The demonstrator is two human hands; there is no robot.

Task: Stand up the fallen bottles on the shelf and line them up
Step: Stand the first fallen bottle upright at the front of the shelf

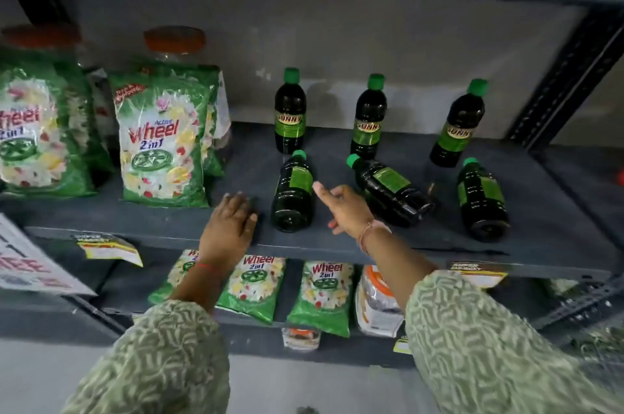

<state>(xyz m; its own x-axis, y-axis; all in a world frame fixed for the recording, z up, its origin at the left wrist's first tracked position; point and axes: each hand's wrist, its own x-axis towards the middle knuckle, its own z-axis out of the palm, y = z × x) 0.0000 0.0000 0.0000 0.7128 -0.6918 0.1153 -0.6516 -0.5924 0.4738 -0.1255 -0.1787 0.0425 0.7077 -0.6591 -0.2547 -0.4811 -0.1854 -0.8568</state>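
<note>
We have one view, from the person's head. It looks forward and down, close to the shelf.

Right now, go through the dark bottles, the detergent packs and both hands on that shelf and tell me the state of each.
Three back dark green-capped bottles: upright.
Left front dark bottle: fallen, cap rearward.
Middle front dark bottle: fallen, angled.
Right front dark bottle: fallen.
Green Wheel detergent packs: standing, leaning back.
Left hand: flat on grey shelf, empty.
Right hand: open, reaching between fallen bottles, empty.
</note>
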